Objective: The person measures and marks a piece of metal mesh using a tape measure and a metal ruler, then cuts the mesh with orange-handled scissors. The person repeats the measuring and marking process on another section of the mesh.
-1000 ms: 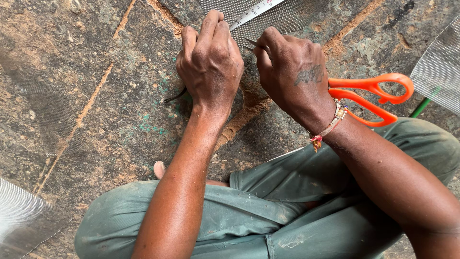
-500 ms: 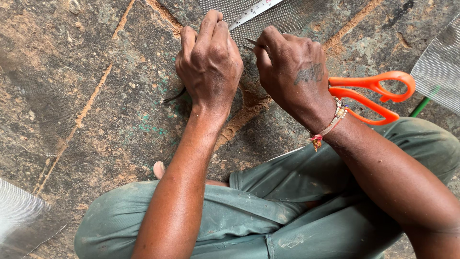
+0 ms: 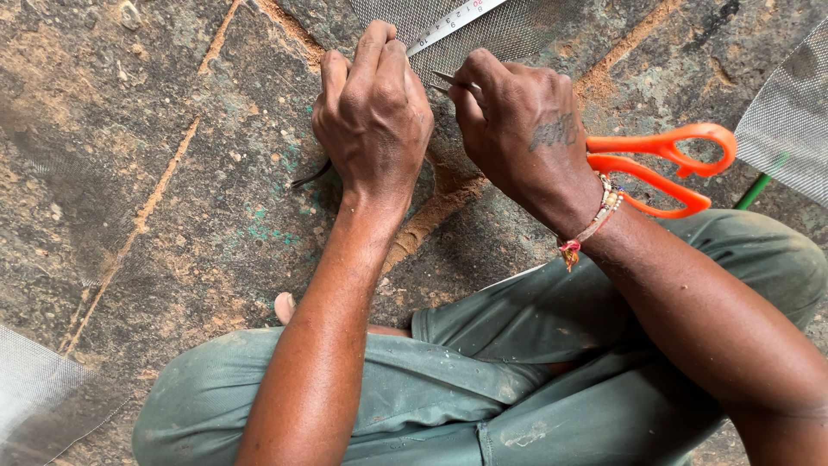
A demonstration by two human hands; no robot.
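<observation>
Both my hands sit at top centre: the left hand [image 3: 375, 112] is fisted around a dark tool [image 3: 309, 177], the right hand [image 3: 517, 129] pinches a thin metal pin [image 3: 453, 82] over the wire mesh [image 3: 509, 30]. Beside them lie a ruler [image 3: 453, 22] and orange scissors [image 3: 664, 168] at right, on the stone floor [image 3: 129, 173].

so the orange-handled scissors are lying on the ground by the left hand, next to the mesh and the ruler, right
Not quite. The head view shows the orange-handled scissors beside the right hand, just behind its wrist, not by the left hand. The rest holds: they lie on the stone ground, with the mesh and the ruler close by, above the hands.
</observation>
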